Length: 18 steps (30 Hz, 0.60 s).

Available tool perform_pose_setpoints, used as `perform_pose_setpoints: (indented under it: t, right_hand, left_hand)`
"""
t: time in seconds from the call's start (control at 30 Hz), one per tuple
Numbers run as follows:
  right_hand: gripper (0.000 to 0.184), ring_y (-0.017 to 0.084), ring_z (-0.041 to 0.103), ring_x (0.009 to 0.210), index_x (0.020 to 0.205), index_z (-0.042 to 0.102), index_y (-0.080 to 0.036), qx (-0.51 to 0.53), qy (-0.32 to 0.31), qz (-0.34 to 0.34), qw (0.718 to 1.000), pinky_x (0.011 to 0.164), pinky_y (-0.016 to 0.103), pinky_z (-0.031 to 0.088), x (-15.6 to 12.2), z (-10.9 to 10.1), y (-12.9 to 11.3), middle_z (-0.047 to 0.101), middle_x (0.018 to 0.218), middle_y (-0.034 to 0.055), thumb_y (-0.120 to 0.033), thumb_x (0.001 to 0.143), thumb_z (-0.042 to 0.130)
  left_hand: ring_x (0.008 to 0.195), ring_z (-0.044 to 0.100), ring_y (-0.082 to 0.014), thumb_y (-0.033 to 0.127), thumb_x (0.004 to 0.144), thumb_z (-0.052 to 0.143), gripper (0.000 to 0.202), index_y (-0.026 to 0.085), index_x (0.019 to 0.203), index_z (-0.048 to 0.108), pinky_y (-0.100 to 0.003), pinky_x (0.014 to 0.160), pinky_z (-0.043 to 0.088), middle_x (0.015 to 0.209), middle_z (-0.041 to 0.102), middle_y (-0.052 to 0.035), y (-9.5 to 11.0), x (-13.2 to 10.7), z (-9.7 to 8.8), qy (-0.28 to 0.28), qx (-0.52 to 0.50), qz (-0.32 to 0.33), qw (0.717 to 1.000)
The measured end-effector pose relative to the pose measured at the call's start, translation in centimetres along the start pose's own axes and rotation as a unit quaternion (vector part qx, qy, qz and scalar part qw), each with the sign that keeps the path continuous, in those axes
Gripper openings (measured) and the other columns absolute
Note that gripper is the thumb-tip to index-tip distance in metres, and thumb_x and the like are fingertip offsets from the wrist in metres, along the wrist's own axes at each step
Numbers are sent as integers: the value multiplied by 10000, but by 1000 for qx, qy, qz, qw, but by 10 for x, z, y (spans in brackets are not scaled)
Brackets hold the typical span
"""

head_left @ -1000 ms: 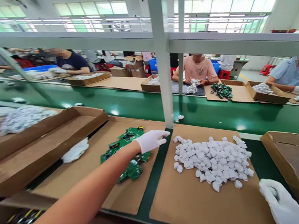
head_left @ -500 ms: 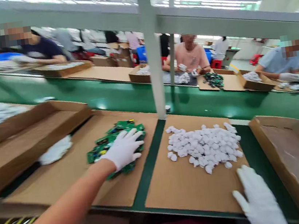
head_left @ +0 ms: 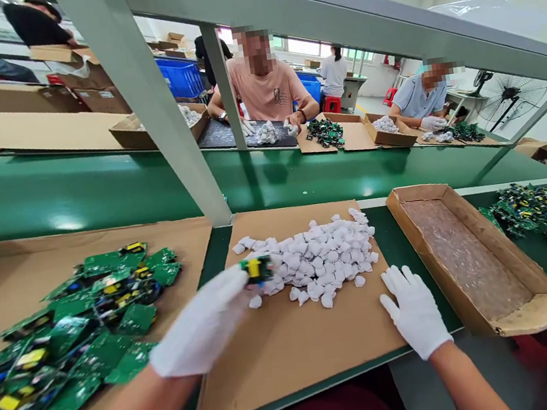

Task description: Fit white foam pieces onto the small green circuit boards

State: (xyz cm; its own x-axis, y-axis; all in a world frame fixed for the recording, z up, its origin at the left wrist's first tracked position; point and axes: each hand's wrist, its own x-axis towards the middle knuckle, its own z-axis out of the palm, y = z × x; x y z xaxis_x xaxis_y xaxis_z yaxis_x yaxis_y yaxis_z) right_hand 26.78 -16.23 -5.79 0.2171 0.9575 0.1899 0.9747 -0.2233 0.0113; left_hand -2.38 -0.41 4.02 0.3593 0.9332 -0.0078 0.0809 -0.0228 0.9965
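My left hand [head_left: 208, 318], in a white glove, pinches a small green circuit board [head_left: 258, 269] with a yellow part on it. It holds the board just over the left edge of a pile of small white rounded pieces [head_left: 318, 256], whose exact kind I cannot make out. My gloved right hand [head_left: 415, 307] rests with fingers spread by the right edge of the cardboard sheet [head_left: 293, 357], holding nothing. To the left, a heap of green circuit boards [head_left: 100, 308] with yellow and black parts lies on another cardboard sheet [head_left: 185, 243].
A long cardboard tray [head_left: 472, 259] stands right of my right hand, with more circuit boards [head_left: 540, 207] beyond it. A slanting metal post [head_left: 160, 105] rises behind the sheets. Across the green belt [head_left: 150, 187], co-workers [head_left: 265, 85] sit handling similar pieces.
My left hand has gone from lying spread on the circuit board heap to the white pieces, now pinching one board. The view has turned right; my right hand is still open.
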Motion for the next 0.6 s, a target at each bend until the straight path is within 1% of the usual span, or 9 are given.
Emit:
perform_pose_setpoints:
  t: [0.03,0.1,0.17,0.23,0.3,0.37,0.5,0.57,0.6]
  right_hand:
    - [436,366,382,1252,1238,559,-142,-6,4,9,1000,996,527,317,4,2,4,517,1311,124,-334,857,472]
    - [389,352,400,1239,1195,600,-156,-1,23,8,1000,989,506,340,9,5,11,540,1287,121,-308,860,473]
    - [344,317,463,1183,1146,636,-169,26,55,19,998,964,476,380,12,7,15,580,1231,125,-261,867,458]
    - [314,289,541,1071,1089,666,-175,77,91,48,992,911,459,425,11,6,14,631,1125,130,-239,859,462]
    - [298,268,588,960,1062,671,-174,171,114,78,975,845,440,466,10,-1,8,656,1031,128,-262,845,487]
    - [296,243,615,894,1064,656,-183,315,98,104,938,787,398,500,8,-13,-4,664,1006,114,-305,832,519]
    - [367,181,636,714,1121,579,-209,587,-16,138,797,633,300,516,9,-45,-39,696,863,59,-373,794,612]
    - [343,142,599,602,1069,560,-206,656,-50,144,739,564,265,487,13,-57,-58,683,743,27,-373,782,644]
    - [309,127,578,572,1017,561,-199,675,-62,146,720,548,254,473,15,-61,-66,674,714,20,-373,779,653]
  left_hand:
    - [941,618,-255,432,818,514,352,151,989,637,-371,797,483,1022,679,-101,-3,-1,22,-81,-142,-93,982]
    - [814,642,-213,382,790,584,262,171,945,601,-290,653,486,897,672,-77,-12,-1,58,-161,-325,-219,906]
    - [711,634,-162,334,789,604,192,159,863,577,-232,577,457,790,640,-53,-23,1,84,-194,-407,-283,847]
    - [660,620,-136,310,800,595,170,148,847,569,-213,548,442,779,623,-45,-32,2,98,-204,-435,-311,820]
    - [639,615,-131,309,805,584,185,141,881,575,-217,545,443,816,623,-50,-41,2,103,-213,-446,-318,809]
    - [647,624,-142,319,801,588,223,127,913,586,-232,564,454,864,630,-70,-49,1,101,-226,-445,-307,810]
    - [745,648,-175,296,770,639,314,122,1026,587,-258,648,475,955,632,-108,-57,-1,95,-247,-411,-267,836]
    - [768,639,-166,273,750,666,349,142,1062,582,-253,662,474,963,630,-96,-56,0,94,-244,-396,-238,853]
    - [761,632,-157,267,742,674,350,148,1059,585,-251,662,474,954,631,-88,-55,1,95,-245,-392,-221,859]
